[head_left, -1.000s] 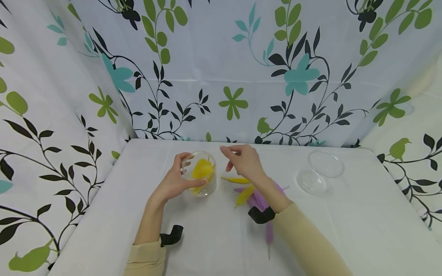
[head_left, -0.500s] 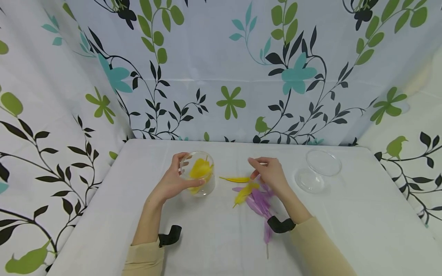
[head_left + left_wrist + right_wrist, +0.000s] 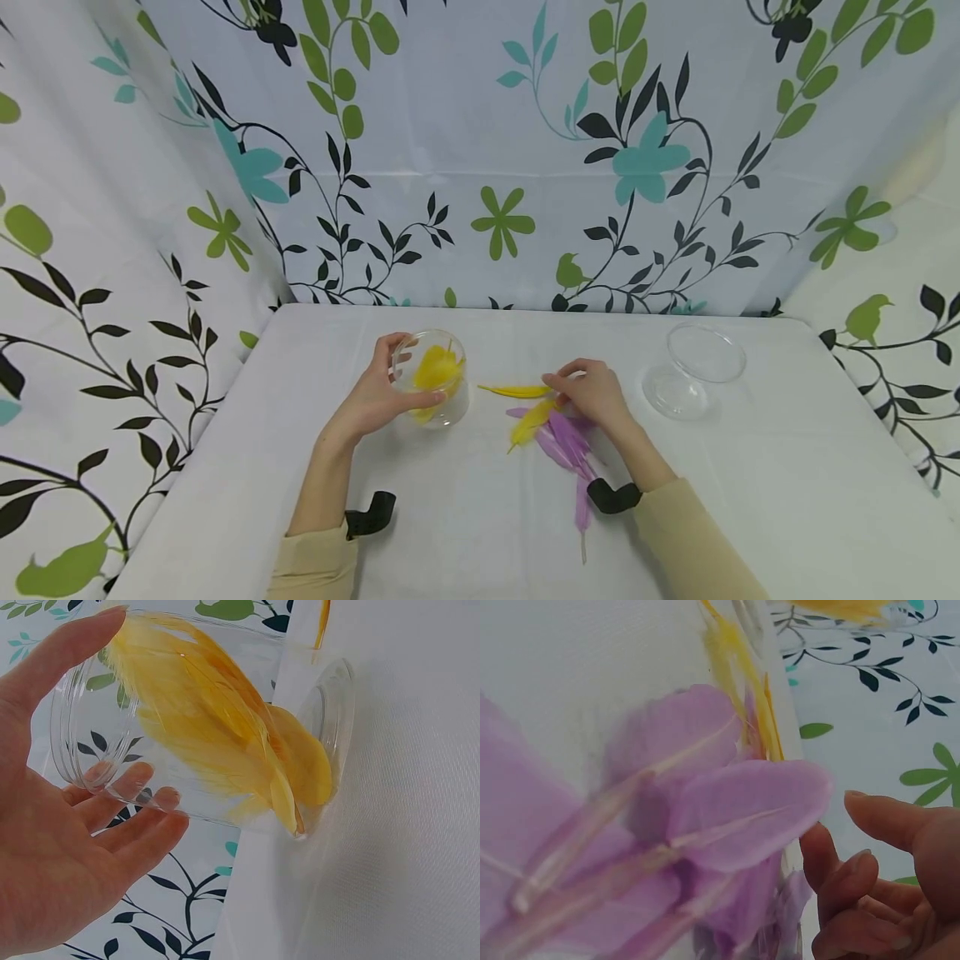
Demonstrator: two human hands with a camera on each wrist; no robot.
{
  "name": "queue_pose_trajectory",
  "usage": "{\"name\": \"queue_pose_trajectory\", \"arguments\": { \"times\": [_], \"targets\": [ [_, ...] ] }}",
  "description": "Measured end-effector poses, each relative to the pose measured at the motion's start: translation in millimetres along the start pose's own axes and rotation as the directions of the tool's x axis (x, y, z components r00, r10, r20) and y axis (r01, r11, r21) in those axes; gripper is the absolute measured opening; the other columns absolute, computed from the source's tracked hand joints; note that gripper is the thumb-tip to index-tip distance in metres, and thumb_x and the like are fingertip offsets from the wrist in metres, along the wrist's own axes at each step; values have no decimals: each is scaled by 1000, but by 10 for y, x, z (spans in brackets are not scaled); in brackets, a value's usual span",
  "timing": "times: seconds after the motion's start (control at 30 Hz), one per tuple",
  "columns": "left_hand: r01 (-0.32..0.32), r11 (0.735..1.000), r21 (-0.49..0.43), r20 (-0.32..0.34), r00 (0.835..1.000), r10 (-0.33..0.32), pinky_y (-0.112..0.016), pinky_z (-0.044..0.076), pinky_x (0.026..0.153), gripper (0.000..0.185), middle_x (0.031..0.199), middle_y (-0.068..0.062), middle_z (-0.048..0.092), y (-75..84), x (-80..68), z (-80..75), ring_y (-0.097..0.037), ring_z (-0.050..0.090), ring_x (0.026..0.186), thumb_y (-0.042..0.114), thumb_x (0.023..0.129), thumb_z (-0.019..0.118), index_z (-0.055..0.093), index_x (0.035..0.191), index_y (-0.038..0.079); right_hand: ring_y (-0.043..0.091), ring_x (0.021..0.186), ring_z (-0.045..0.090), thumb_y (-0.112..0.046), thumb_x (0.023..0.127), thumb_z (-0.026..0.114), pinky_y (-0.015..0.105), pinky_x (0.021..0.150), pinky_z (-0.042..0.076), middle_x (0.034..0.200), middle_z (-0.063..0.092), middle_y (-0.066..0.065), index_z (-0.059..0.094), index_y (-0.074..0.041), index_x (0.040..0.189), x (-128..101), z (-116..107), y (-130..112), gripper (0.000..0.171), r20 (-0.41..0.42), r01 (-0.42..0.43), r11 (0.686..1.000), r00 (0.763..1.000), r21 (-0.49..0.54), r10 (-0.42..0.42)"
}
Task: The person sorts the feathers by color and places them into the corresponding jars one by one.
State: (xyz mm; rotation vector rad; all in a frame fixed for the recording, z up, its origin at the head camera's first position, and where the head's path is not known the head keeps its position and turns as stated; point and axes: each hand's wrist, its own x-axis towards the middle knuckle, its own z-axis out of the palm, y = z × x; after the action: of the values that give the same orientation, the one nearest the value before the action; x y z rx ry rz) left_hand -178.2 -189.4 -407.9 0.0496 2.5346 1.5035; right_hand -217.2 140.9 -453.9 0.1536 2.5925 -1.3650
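My left hand (image 3: 375,396) holds a clear jar (image 3: 459,407) at the left of the table, thumb in front and fingers behind. Yellow feathers (image 3: 217,712) lean inside it, as the left wrist view shows. My right hand (image 3: 596,393) is over the loose feathers, fingers bent and fingertips right at the end of a narrow yellow feather (image 3: 513,391). In the right wrist view the thumb and index finger (image 3: 819,859) are apart. A second yellow feather (image 3: 528,427) lies across several purple feathers (image 3: 567,446) beneath this hand.
Another clear jar (image 3: 675,396) stands at the right of the white-covered table (image 3: 465,517). A leaf-patterned curtain (image 3: 450,100) hangs behind the table and along its sides. A black wrist mount (image 3: 371,513) sticks out from each sleeve.
My right hand has moved from beside the jar, rightward and down to the loose feathers, its fingertips now at the narrow yellow feather. The left hand and its jar have stayed in place.
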Motion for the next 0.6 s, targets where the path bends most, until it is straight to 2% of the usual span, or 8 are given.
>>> {"name": "queue_pose_trajectory", "arguments": {
  "times": [0.17, 0.4, 0.6],
  "targets": [
    [3, 1000, -1, -2, 1000, -3, -65, 26, 116, 103, 161, -2, 28, 7, 0, 16, -42, 26, 146, 43, 74, 87, 21, 150, 25, 16, 51, 51, -36, 87, 77, 24, 50, 45, 77, 68, 9, 68, -3, 104, 27, 46, -36, 38, 27, 29, 999, 999, -43, -28],
    [-7, 1000, -3, 1, 1000, 7, -64, 25, 116, 101, 161, -3, 30, -4, 2, 23, -42, 26, 147, 42, 74, 87, 22, 150, 24, 18, 67, 57, -30, 86, 79, 23, 59, 48, 80, 68, 7, 75, -3, 97, 88, 123, -58, 29, 9, 96, 985, 995, -142, -96],
    [3, 1000, -3, -7, 1000, -3, -64, 25, 116, 103, 162, -3, 26, 3, -4, 15, -40, 27, 147, 42, 73, 88, 22, 150, 24, 17, 65, 57, -26, 87, 79, 21, 58, 49, 83, 70, 8, 77, -5, 96, 123, 169, -40, 23, 10, 90, 989, 996, -115, -90]
  ]
}}
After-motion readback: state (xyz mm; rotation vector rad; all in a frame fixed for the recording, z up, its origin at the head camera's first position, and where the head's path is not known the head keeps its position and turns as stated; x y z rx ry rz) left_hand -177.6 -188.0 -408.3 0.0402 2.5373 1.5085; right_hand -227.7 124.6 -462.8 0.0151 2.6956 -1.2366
